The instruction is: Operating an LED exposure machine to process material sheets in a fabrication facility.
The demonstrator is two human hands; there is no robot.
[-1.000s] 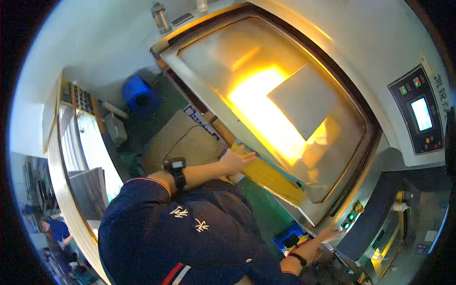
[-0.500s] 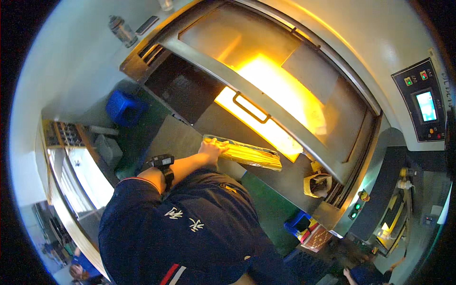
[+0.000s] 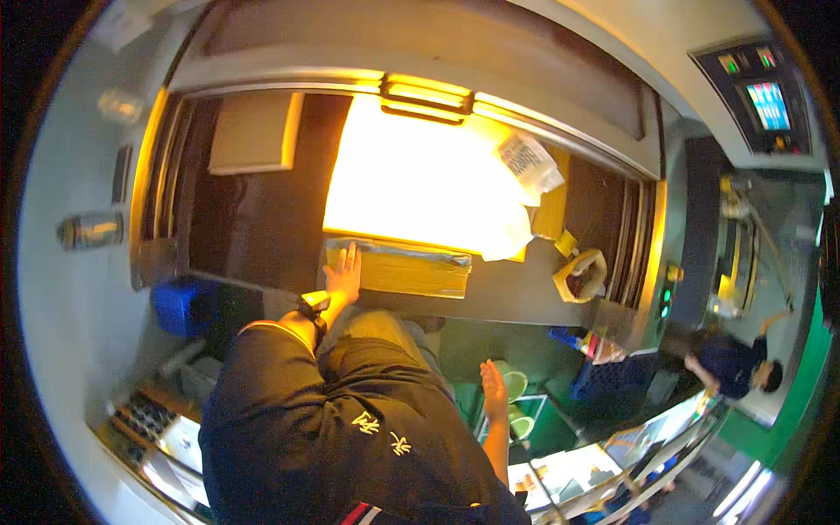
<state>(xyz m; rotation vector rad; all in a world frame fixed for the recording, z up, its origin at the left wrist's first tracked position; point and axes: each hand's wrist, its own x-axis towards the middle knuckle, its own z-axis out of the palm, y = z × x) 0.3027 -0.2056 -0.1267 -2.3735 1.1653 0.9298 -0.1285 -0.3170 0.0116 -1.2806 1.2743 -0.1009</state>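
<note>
A long, flat bundle of yellow strips in clear plastic [image 3: 411,271] lies on the dark bench, along the near edge of a brightly glowing panel [image 3: 420,175]. My left hand [image 3: 344,278] rests at the bundle's left end, fingers stretched out and lying against it. Its palm side is hidden. My right hand [image 3: 494,392] hangs low beside my body, away from the bench, fingers extended with nothing visible in them. Behind the panel is the cabinet's door with a dark handle [image 3: 426,111].
On the bench stand a pale box [image 3: 254,133], a white printed packet [image 3: 530,166] and an open paper bag [image 3: 580,276]. A control screen [image 3: 767,106] is on the right wall. A blue bin [image 3: 181,308] sits lower left. Another person [image 3: 733,361] works at the right.
My view has turned. The door's edge now stands farther back, exposing the glowing panel. My left hand's fingers have straightened at the bundle, which now lies along the panel. My right hand has come into view.
</note>
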